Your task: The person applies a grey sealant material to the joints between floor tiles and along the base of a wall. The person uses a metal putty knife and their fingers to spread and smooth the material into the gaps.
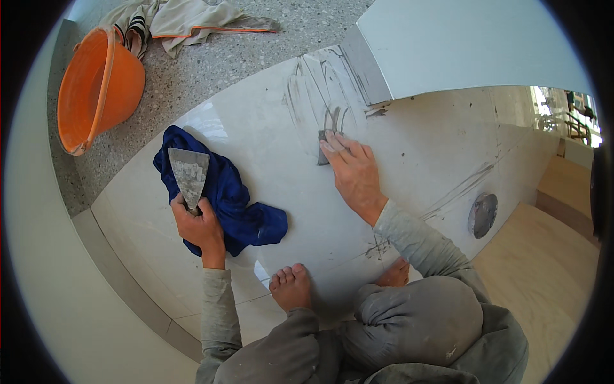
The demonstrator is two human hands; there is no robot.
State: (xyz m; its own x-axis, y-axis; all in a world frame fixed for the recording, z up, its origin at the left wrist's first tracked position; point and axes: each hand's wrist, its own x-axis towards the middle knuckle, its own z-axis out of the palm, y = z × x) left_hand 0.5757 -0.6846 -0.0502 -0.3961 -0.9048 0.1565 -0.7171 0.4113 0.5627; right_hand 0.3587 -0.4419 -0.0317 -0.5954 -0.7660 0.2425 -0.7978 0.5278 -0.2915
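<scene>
My left hand [201, 227] is closed round the handle of a putty knife [189, 174], its wide blade crusted with grey and pointing away from me. Beneath that hand a crumpled dark blue cloth [246, 214] lies on the glossy white floor tiles [256, 121]. Farther right, my right hand [350, 168] presses a small dark grey flat piece [323, 148], perhaps a rubber float, against the tile; my fingers cover part of it. Dark smears of grout [329, 89] streak the tile around and beyond it, along a joint.
An orange bucket [125, 83] stands on speckled grey flooring [249, 51] at the far left, beside a pale garment [204, 22]. A wall corner [371, 67] juts in at the far right. A round bowl of grey paste [483, 216] sits to the right, near a wooden board [543, 269].
</scene>
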